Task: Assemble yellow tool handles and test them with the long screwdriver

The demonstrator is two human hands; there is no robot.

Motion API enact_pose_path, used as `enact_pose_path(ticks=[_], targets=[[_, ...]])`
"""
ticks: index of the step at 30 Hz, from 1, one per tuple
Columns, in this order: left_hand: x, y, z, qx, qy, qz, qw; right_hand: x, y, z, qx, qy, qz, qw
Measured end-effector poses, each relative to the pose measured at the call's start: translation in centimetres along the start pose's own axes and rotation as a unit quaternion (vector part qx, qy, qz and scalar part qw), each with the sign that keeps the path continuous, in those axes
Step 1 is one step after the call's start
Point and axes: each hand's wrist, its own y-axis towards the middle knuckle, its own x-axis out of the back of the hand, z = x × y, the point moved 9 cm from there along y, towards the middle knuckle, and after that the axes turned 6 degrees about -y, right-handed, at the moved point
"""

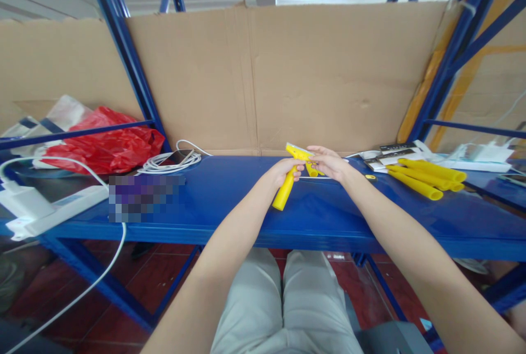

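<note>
My left hand (286, 170) is wrapped round the handle of a yellow scraper tool (284, 194), held above the blue shelf (230, 200) with the handle pointing down and towards me. My right hand (329, 163) pinches the tool's head, where a small yellow piece (311, 169) and a white blade edge (296, 147) show between the fingers. Both hands meet over the middle of the shelf. A thin white strip (314, 178) lies on the shelf just under them.
Several yellow handles (425, 177) lie at the right beside black-and-white packets (390, 154). A phone with a coiled white cable (175, 161) and a red plastic bag (102, 146) are at the left, with a white power strip (53, 209). Cardboard (287, 74) backs the shelf between blue uprights.
</note>
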Motion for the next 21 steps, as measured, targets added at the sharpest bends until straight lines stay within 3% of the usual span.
enact_pose_path(ticks=[9, 13, 15, 18, 19, 21], targets=[[0.3, -0.1, -0.1, -0.003, -0.029, -0.015, 0.999, -0.2, 0.1, -0.6, -0.012, -0.039, 0.002, 0.999], [1.3, 0.1, 0.0, -0.002, -0.044, -0.048, 0.998, 1.9, 0.3, 0.1, 0.011, -0.203, -0.065, 0.977], [2.1, 0.3, 0.0, -0.002, -0.051, -0.079, 0.996, 3.8, 0.4, 1.3, 0.039, -0.376, -0.115, 0.919], [3.4, 0.6, 0.1, -0.008, -0.055, -0.118, 0.991, 6.7, 0.5, 1.8, 0.011, -0.617, -0.116, 0.779], [3.8, 0.7, 0.1, -0.011, -0.055, -0.128, 0.990, 7.9, 0.5, 1.5, -0.019, -0.655, -0.102, 0.748], [4.4, 0.8, 0.1, -0.015, -0.058, -0.144, 0.988, 9.6, 0.4, 0.8, -0.064, -0.687, -0.045, 0.723]])
